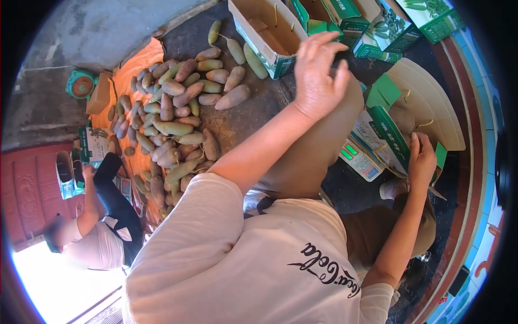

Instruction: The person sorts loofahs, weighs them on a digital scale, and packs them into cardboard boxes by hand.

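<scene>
Left hand: raised, fingers spread, holding nothing.
Right hand: clasping carton edge.
Carton: brownish gourd inside, perhaps.

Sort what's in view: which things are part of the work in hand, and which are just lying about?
In hand: carton, held at its edge by the right hand; scale beside it; open box by the raised left hand.
Lying about: gourd pile; green cartons; another person.
</scene>
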A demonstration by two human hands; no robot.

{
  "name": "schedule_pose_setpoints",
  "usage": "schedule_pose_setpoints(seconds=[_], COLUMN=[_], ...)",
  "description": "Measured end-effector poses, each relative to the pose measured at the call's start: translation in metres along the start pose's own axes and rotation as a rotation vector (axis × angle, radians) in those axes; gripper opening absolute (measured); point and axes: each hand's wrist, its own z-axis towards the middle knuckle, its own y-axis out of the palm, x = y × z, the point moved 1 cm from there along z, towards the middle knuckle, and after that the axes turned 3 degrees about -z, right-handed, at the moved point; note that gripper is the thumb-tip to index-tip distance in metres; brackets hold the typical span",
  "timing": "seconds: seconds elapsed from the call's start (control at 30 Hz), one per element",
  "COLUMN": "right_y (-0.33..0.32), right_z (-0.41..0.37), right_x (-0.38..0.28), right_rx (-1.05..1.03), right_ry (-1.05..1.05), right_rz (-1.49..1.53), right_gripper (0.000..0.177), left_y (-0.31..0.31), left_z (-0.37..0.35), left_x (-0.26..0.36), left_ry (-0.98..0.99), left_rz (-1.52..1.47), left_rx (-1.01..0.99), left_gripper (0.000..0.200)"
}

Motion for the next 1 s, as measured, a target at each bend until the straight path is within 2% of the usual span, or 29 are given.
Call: schedule_pose_setpoints(seconds=[0.2,0.33,0.5,0.53,0.63,0.73,0.83,0.93,1.0], right_y=[-0.001,-0.002,0.0,0.001,0.003,0.008,0.01,0.013,0.013], right_z=[0.0,0.001,0.004,0.005,0.01,0.013,0.015,0.013,0.014], right_x=[-0.001,-0.003,0.002,0.004,0.008,0.012,0.014,0.026,0.032], right_rx=[-0.015,-0.023,-0.057,-0.054,-0.063,-0.069,-0.067,-0.096,-0.1], right_ry=[0.012,0.018,0.074,0.074,0.093,0.102,0.112,0.107,0.094], right_rz=[0.046,0.044,0.076,0.075,0.059,0.036,0.001,-0.041,-0.065], right_gripper=[0.022,0.02,0.02,0.02,0.021,0.023,0.025,0.029,0.03], left_y=[-0.03,-0.057,-0.105,-0.114,-0.143,-0.177,-0.212,-0.239,-0.251], left_z=[-0.053,-0.138,-0.237,-0.248,-0.279,-0.299,-0.324,-0.334,-0.348], left_x=[-0.083,-0.167,-0.227,-0.231,-0.226,-0.215,-0.205,-0.183,-0.17], left_ry=[-0.244,-0.462,-0.974,-1.078,-1.192,-1.335,-1.413,-1.481,-1.507], left_rz=[0.207,0.434,0.722,0.789,0.882,1.02,1.151,1.158,1.137], left_rx=[-0.056,-0.211,-0.588,-0.68,-0.884,-1.003,-1.004,-1.005,-1.073], left_gripper=[0.023,0.027,0.042,0.045,0.055,0.062,0.063,0.062,0.062])
